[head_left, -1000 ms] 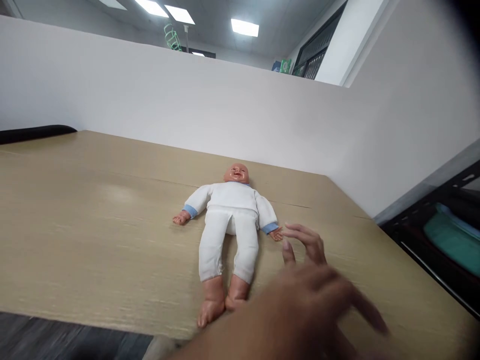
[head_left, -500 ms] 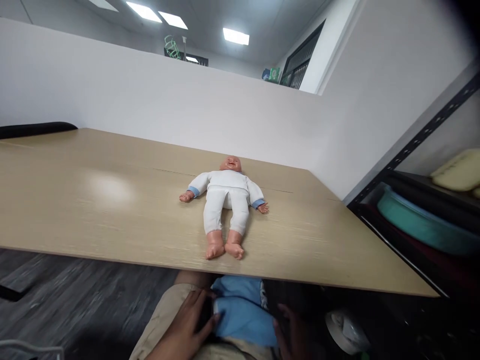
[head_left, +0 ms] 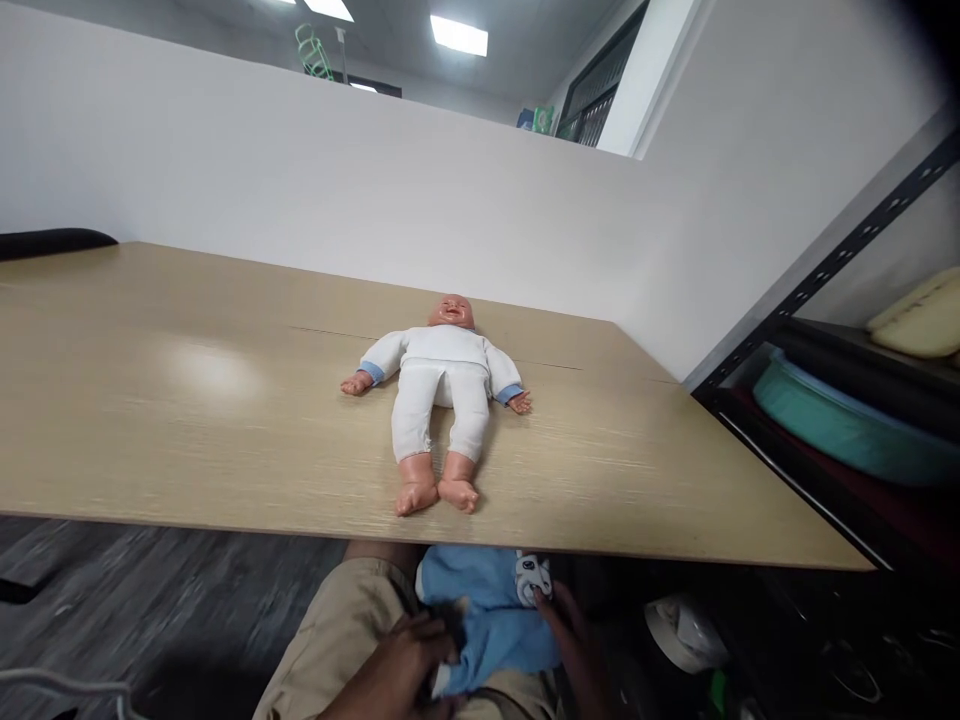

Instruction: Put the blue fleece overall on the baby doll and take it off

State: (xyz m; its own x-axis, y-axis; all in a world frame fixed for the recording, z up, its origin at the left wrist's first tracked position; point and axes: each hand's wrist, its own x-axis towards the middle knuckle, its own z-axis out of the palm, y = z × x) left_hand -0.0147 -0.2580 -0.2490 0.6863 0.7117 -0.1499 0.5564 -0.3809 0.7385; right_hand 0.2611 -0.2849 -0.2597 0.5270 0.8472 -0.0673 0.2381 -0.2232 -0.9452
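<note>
Beyond the hands, the wood-grained bench [head_left: 637, 450] carries a doll [head_left: 446, 347] with smooth plastic limbs and white fabric clothes. Right of them stand a white tub [head_left: 675, 635] and, farther out, a rounded teal basin [head_left: 840, 425]. The soft, bunched blue cloth [head_left: 499, 640] lies between the hands. The right hand [head_left: 566, 620] touches its black-and-white patch [head_left: 529, 574]; the left hand [head_left: 412, 655] curls beside it. Whether either pinches, I cannot tell.

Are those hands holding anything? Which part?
Blue cloth: the right hand seems to hold it by the white patch; the left hand is at one edge, its grip unclear.
</note>
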